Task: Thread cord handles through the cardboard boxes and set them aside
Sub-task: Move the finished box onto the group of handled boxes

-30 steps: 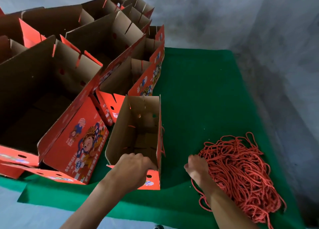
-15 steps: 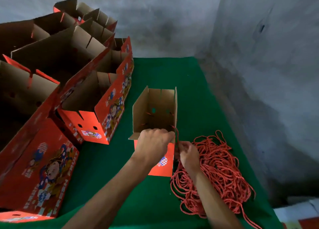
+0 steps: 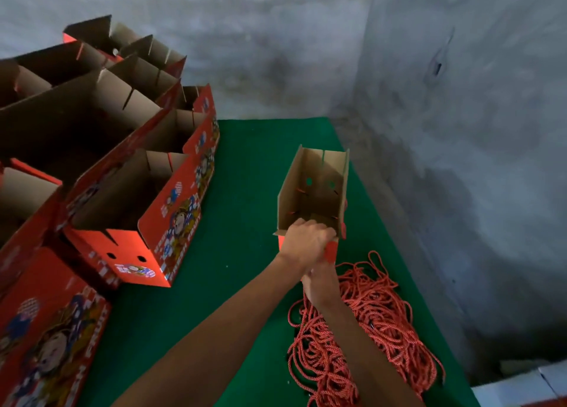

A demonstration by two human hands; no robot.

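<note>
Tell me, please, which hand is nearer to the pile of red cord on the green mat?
The right hand: it sits at the pile of red cord's near-left edge, under the box. The left hand is farther up, gripping the small open box's near rim.

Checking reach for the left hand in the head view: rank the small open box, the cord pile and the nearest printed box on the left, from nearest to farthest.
1. Small open box: the left hand grips its near edge.
2. Cord pile: just below and to the right of the hand, on the green mat.
3. Printed box: across the mat, to the left.
</note>
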